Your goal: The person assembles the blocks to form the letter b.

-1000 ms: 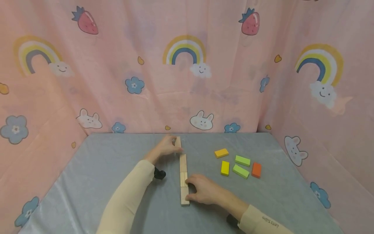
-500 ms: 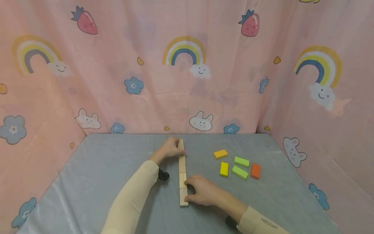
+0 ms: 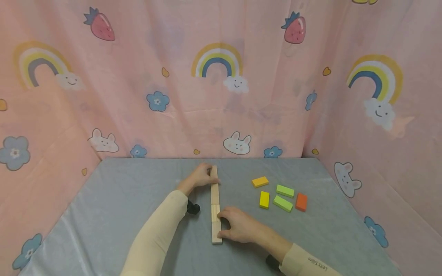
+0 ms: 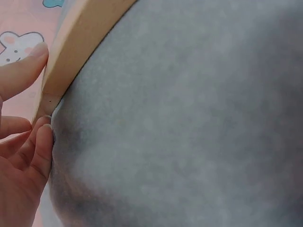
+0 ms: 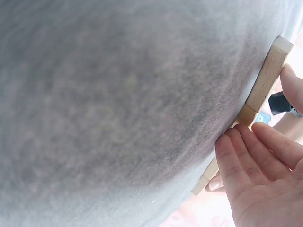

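Observation:
Several plain wooden blocks form a straight row running away from me in the head view. At its far end, my left hand (image 3: 201, 175) holds the farthest wooden block (image 3: 214, 173), thumb toward its near end and fingers toward its far end. That block meets the second wooden block (image 3: 215, 194). Along the right side of the row, my right hand (image 3: 241, 226) touches the nearest wooden block (image 3: 216, 230) with the thumb and the wooden block beyond it (image 3: 215, 211) with the fingers. Extended fingers (image 5: 241, 161) lie against the row in the right wrist view.
Right of the row lie an orange-yellow block (image 3: 260, 182), a yellow block (image 3: 264, 200), two green blocks (image 3: 284, 191) and a red-orange block (image 3: 301, 202). A grey cloth (image 3: 138, 199) covers the table; a pink patterned curtain (image 3: 193, 126) hangs behind and at the sides.
My left hand has moved slightly right and toward me with the farthest wooden block, bringing it in line and against the row. My right hand has stayed at the near blocks.

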A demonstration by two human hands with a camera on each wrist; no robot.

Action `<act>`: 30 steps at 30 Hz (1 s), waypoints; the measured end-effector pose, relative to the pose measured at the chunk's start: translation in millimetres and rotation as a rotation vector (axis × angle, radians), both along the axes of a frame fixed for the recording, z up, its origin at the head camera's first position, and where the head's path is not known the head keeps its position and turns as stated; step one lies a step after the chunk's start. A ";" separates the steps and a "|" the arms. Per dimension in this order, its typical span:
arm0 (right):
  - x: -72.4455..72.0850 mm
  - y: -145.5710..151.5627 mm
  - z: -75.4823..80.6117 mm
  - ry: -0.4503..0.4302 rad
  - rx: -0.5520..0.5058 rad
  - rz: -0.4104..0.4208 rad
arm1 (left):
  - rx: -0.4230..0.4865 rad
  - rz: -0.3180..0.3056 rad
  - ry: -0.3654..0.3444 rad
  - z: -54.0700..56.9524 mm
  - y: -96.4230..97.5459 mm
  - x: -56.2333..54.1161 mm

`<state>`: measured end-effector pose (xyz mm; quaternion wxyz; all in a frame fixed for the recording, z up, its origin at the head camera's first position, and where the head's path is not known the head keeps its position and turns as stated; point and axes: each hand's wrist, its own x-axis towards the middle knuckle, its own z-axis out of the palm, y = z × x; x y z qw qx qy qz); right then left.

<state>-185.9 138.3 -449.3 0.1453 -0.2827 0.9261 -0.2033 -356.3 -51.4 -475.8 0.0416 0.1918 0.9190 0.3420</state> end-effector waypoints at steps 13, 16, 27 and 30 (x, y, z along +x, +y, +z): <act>0.6 -1.0 -0.8 0.014 0.009 -0.007 | 0.056 0.016 -0.056 -1.8 -2.7 2.4; 0.7 -0.9 -1.1 0.015 0.006 -0.005 | 0.068 0.018 -0.067 -0.8 -2.5 4.4; -0.5 -1.9 -2.1 0.000 0.001 -0.006 | 0.022 0.028 -0.080 8.6 -5.7 15.2; -1.4 -1.2 -2.4 0.000 0.003 -0.006 | -0.021 0.007 -0.060 12.5 -6.5 18.6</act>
